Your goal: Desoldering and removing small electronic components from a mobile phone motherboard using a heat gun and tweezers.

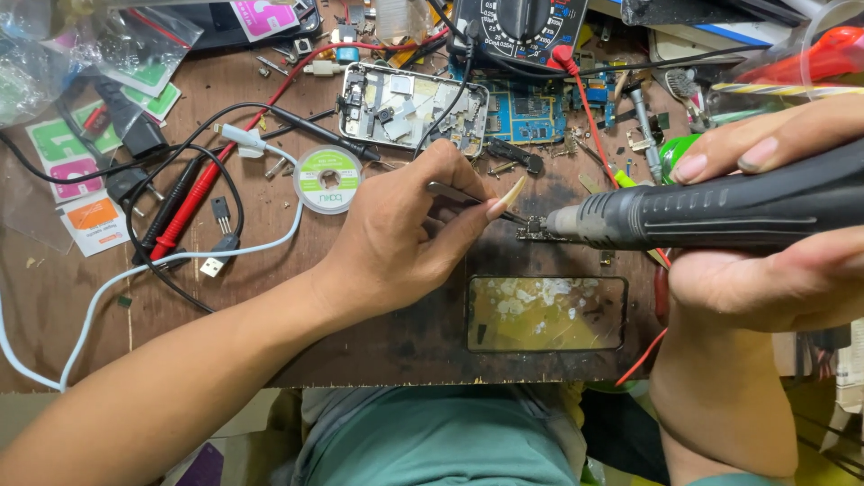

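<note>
Cluttered scorched wooden bench (270, 297); left hand (405, 238) pinches tweezers (468, 196), right hand (774, 261) grips hot-air handpiece (720, 214).

Left hand (405, 238) pinching; right hand (774, 261) gripping, forearms converging.

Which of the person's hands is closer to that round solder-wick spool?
Left. The left hand sits just right of the spool; the right hand is far across the bench.

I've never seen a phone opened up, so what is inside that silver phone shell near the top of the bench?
Inside the open phone shell are grey metal shields, small dark parts and bare silver plates. A black cable crosses its right side and hides what lies beneath it. Finer parts are too small to tell.
</note>
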